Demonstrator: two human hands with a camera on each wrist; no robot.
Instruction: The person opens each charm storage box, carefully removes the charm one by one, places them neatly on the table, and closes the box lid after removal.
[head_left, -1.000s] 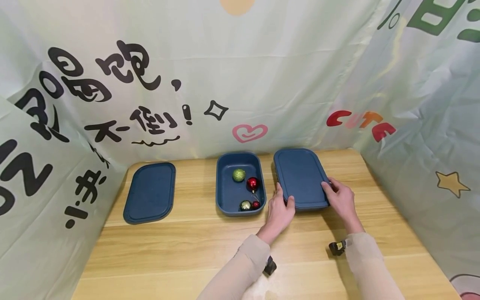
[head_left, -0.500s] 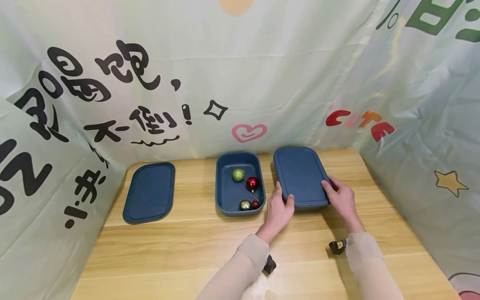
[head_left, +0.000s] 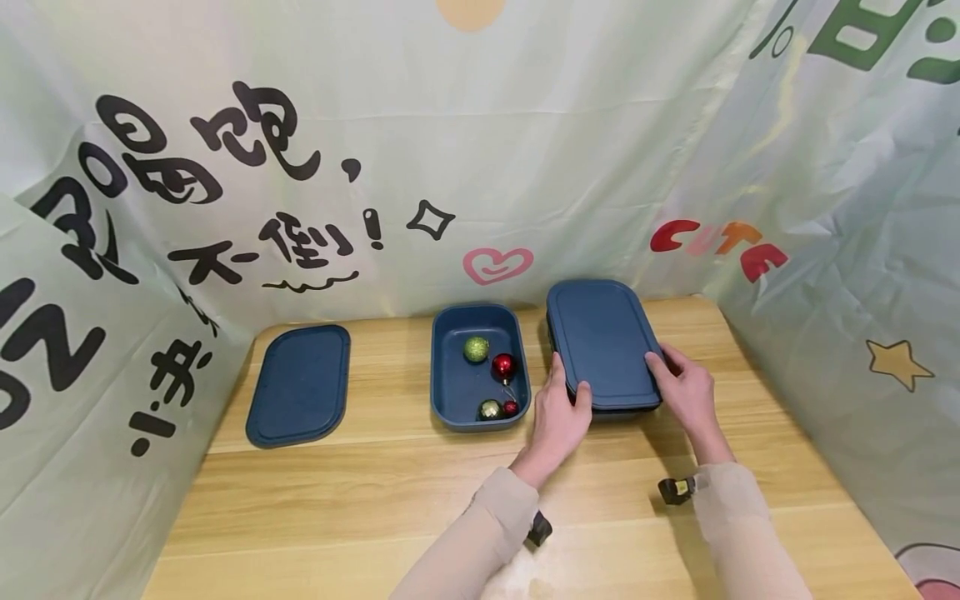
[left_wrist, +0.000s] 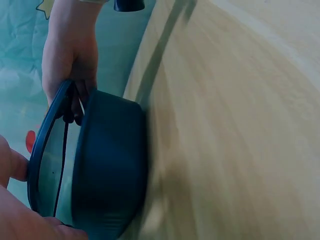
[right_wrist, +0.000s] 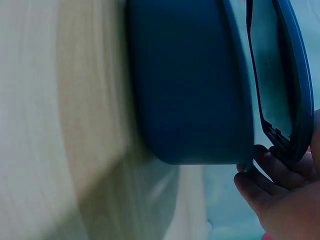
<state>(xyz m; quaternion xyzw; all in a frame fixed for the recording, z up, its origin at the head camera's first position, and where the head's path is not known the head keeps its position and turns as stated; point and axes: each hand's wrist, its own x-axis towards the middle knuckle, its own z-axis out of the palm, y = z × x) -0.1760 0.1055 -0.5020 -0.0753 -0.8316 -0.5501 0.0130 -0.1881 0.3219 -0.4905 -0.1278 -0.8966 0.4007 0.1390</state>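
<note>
Both hands hold a dark blue lid [head_left: 603, 342] by its near corners, above a blue box on the right. My left hand [head_left: 555, 425] grips the left side and my right hand [head_left: 690, 398] the right, thumbs on top. A gap shows between the lid's underside and the box [left_wrist: 107, 160] in the left wrist view. The right wrist view shows the same gap, with right-hand fingers [right_wrist: 272, 172] under the lid's edge. The lid hides the inside of this box from above.
An open blue box [head_left: 465, 387] in the middle holds a green glitter ball [head_left: 476, 349], a large red ball [head_left: 504, 367], a gold-green ball [head_left: 491, 410] and a small red one [head_left: 511, 408]. Another blue lid [head_left: 300, 387] lies at the left. Printed cloth [head_left: 600, 150] encloses the table.
The lid has risen off the right box and shifted slightly toward the back, both hands moving with it. The open box, its balls and the left lid stay put.
</note>
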